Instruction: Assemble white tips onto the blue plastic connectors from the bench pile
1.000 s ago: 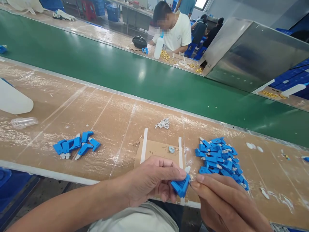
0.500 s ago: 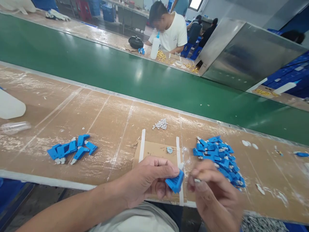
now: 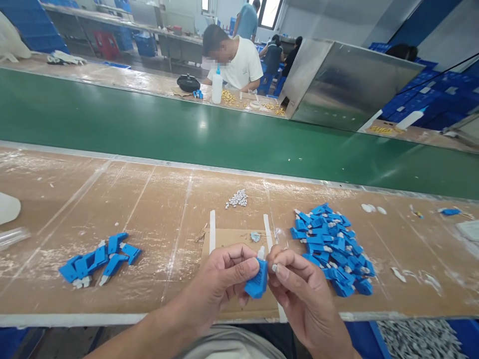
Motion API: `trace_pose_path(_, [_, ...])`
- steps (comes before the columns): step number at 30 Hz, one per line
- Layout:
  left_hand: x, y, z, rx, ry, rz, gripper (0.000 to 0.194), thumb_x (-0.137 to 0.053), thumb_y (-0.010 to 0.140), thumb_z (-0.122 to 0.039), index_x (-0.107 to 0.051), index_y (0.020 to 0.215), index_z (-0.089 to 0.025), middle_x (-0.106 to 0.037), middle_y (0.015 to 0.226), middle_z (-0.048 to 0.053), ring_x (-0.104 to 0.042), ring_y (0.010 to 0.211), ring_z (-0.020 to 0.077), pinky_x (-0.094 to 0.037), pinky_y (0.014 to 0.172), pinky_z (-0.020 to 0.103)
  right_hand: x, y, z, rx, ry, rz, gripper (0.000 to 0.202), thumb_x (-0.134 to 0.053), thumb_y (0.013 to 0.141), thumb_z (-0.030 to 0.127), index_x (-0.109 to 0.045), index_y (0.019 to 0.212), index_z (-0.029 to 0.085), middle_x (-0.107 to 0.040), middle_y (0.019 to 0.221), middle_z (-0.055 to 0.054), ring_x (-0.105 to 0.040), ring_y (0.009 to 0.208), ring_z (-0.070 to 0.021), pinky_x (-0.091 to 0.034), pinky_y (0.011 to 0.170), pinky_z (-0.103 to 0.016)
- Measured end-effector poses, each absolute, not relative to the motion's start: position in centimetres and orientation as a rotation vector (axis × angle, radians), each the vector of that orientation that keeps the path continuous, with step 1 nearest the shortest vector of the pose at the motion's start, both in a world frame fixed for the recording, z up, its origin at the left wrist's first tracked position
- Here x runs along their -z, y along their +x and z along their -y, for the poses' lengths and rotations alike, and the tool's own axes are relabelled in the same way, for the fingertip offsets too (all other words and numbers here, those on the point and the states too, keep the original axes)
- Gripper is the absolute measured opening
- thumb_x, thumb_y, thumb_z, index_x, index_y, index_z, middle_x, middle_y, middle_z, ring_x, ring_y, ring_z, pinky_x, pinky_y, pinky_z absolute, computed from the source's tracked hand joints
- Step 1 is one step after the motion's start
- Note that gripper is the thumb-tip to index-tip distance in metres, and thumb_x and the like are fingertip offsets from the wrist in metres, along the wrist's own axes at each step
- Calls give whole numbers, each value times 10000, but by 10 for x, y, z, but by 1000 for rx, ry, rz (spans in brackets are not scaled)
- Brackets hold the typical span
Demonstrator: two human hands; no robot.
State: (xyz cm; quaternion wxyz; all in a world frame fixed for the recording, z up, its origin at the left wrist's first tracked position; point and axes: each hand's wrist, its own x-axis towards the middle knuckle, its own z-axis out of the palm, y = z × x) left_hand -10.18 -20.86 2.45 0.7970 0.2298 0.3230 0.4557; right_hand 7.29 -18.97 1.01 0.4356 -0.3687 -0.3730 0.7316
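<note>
Over the piece of cardboard (image 3: pixel 228 239), my left hand (image 3: pixel 230 274) is closed on a blue plastic part (image 3: pixel 257 279) with a pale tip pointing up. My right hand (image 3: pixel 299 284) pinches a small whitish piece (image 3: pixel 275 268) between thumb and forefinger, close beside the blue part. Whether the two touch, I cannot tell. Behind my hands lies a little heap of small whitish pieces (image 3: pixel 238 198). A large pile of blue parts with pale tips (image 3: pixel 337 244) is on the right, and a smaller group of blue parts (image 3: pixel 99 258) on the left.
Beyond the table runs a green conveyor belt (image 3: pixel 160 134). Across it sits a person in a white shirt (image 3: pixel 243 65), near a white bottle (image 3: pixel 216 87) and yellow pieces (image 3: pixel 229 96). A blue bin with grey pieces (image 3: pixel 419 339) stands below the table edge at right.
My right hand has moved left with the small whitish piece, up to the blue part. My left hand has turned the blue part more upright. The camera view has shifted.
</note>
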Motion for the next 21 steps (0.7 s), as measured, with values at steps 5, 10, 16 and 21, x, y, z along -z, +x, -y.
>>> trace_pose_path(5, [-25,-101,208,-985,491,-736,220,-678,882,-335,-639,818,-128,-553,645,-2,-483,548,57,-394,480,130,-6,74,190,-1823,-914,965,197,-734,849,333,-657,758,176,-498,711,14,-403,546,-78,-315,463,-197])
trace_pose_path(10, [-28,-100,206,-897,441,-801,313,-693,850,-385,-592,694,-133,-574,582,3,-422,409,30,-308,352,113,-7,80,188,-1421,-903,1381,76,-631,935,247,-668,881,207,-542,821,-11,-489,641,-119,-388,528,-239])
trace_pose_path(16, [-32,-98,205,-859,314,-751,308,-742,795,-347,-571,650,-136,-532,544,-22,-479,413,32,-293,317,89,-9,92,181,-691,-720,1896,229,-581,878,-3,-639,1019,169,-593,916,-52,-569,850,-185,-460,734,-331])
trace_pose_path(21, [-30,-97,207,-826,294,-706,275,-721,816,-317,-599,654,-131,-539,535,-24,-489,393,33,-338,319,88,-7,96,179,-443,-610,2021,281,-578,832,-72,-636,1028,121,-624,959,-74,-599,870,-192,-492,749,-350])
